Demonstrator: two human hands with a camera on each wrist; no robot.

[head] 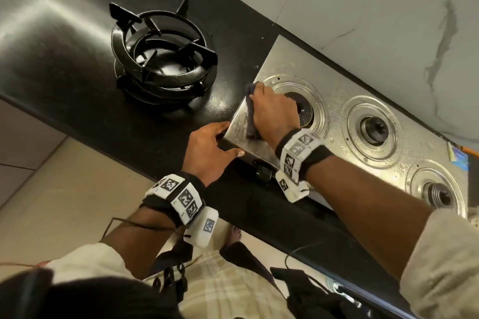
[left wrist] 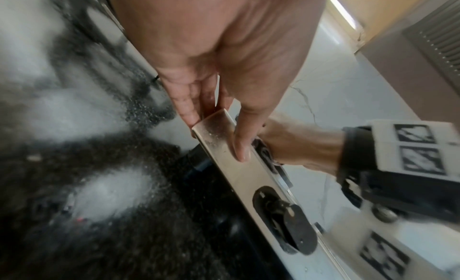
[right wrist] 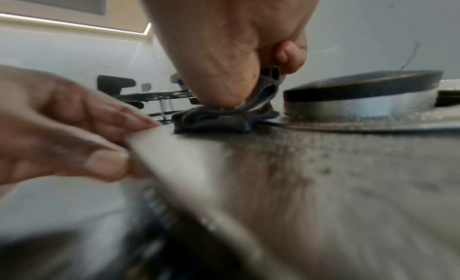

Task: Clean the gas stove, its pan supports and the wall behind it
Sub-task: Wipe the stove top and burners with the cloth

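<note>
A: Stage shown? Right hand [head: 274,114] grips a dark cloth [head: 251,122], rubbing the gas stove [head: 334,101] top at its near-left corner; left hand [head: 210,150] clasps that corner.

B: Pan supports [head: 163,59] lie stacked on the worktop [head: 64,46]; steel looks smeared, wall [head: 375,8] apparently pending.

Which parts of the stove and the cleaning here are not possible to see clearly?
- Head view: the right hand covers most of the cloth and part of the nearest burner.
- Head view: the stove is cut off at the right edge.
- Right wrist view: the stove's front is blurred.
</note>
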